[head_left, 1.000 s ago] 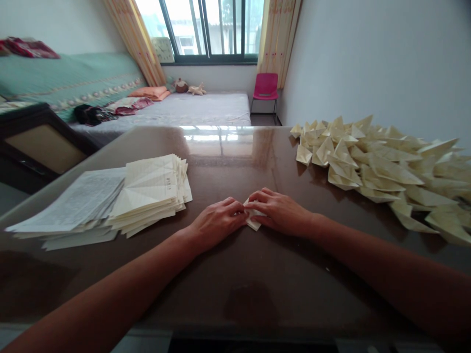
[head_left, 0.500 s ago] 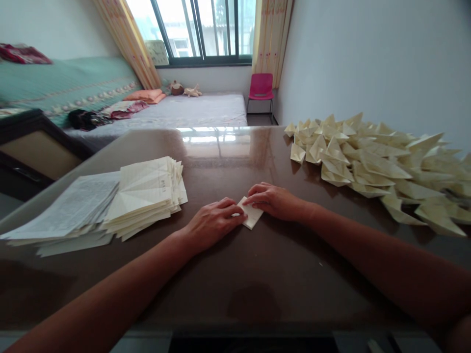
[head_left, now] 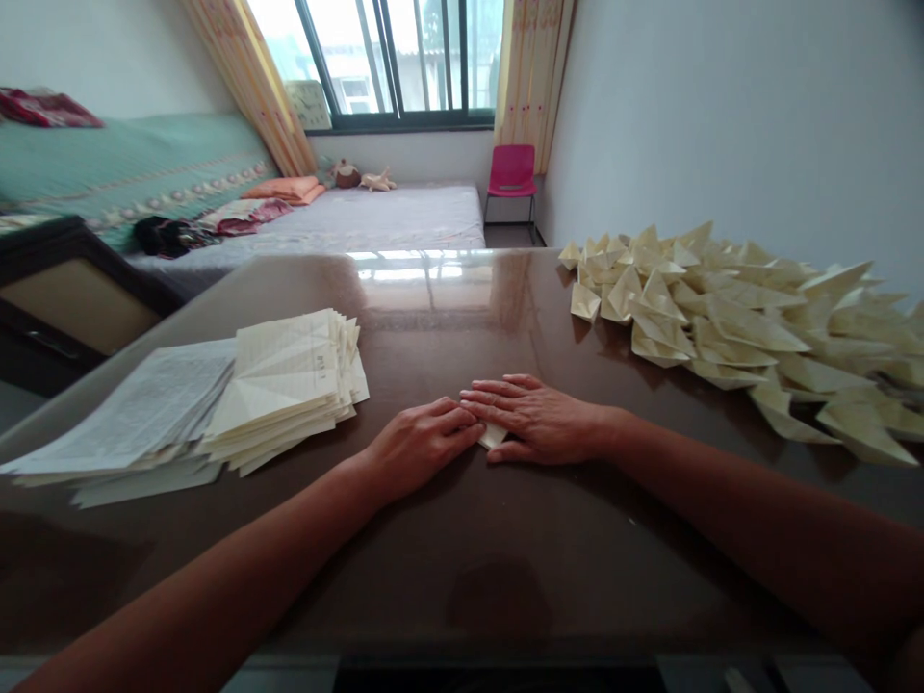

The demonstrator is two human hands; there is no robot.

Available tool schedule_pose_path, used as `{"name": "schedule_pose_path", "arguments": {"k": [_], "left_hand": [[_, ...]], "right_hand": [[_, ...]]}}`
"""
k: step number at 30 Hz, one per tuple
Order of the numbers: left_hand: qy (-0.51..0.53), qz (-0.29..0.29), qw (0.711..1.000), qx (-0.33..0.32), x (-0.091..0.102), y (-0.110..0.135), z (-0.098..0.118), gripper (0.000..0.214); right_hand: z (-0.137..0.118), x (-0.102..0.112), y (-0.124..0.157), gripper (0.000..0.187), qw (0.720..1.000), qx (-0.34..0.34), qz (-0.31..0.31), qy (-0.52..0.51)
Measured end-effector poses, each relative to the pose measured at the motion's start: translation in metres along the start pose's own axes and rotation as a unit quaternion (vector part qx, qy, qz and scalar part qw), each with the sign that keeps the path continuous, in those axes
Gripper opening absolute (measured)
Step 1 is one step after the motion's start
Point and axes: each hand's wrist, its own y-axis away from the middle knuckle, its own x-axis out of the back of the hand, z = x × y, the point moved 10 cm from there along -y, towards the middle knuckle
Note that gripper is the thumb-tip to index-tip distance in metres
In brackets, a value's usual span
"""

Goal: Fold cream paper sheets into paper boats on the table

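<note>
A small cream folded paper (head_left: 494, 436) lies on the brown table, mostly covered by my hands. My right hand (head_left: 538, 419) rests flat across it, fingers stretched out to the left and the thumb apart below. At the paper's left side, my left hand (head_left: 429, 438) has its fingers bent together, thumb and fingertips closed on the edge. The right fingertips touch the left fingers. Only the lower corner of the paper shows between the two hands.
To the left sits a stack of creased cream sheets (head_left: 281, 375), overlapping a pile of printed white sheets (head_left: 151, 395). A large heap of folded paper shapes (head_left: 743, 318) covers the right side of the glossy table (head_left: 448, 337). Beyond are a bed (head_left: 404, 217) and a pink chair (head_left: 512, 173).
My right hand has gone from holding the paper with bent fingers to lying flat over it, slightly lower. My left hand has stayed at the paper's left side.
</note>
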Motion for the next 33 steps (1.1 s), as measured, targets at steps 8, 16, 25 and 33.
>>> {"name": "schedule_pose_path", "arguments": {"k": [8, 16, 25, 33], "left_hand": [[-0.001, -0.002, 1.000, 0.010, 0.001, -0.001, -0.001, 0.023], [0.005, 0.001, 1.000, 0.023, -0.003, 0.001, -0.006, 0.021], [-0.023, -0.005, 0.999, 0.034, -0.008, 0.003, -0.010, 0.019], [-0.022, -0.046, 0.998, 0.047, -0.013, 0.001, -0.010, 0.015]], "right_hand": [[0.005, -0.008, 0.003, 0.083, 1.000, -0.022, -0.011, -0.017], [0.006, -0.009, -0.002, 0.070, 0.998, -0.052, -0.006, -0.019], [0.000, -0.004, -0.008, 0.068, 0.998, -0.051, -0.015, -0.018], [0.002, -0.007, -0.009, 0.071, 0.997, -0.067, -0.035, -0.031]]}}
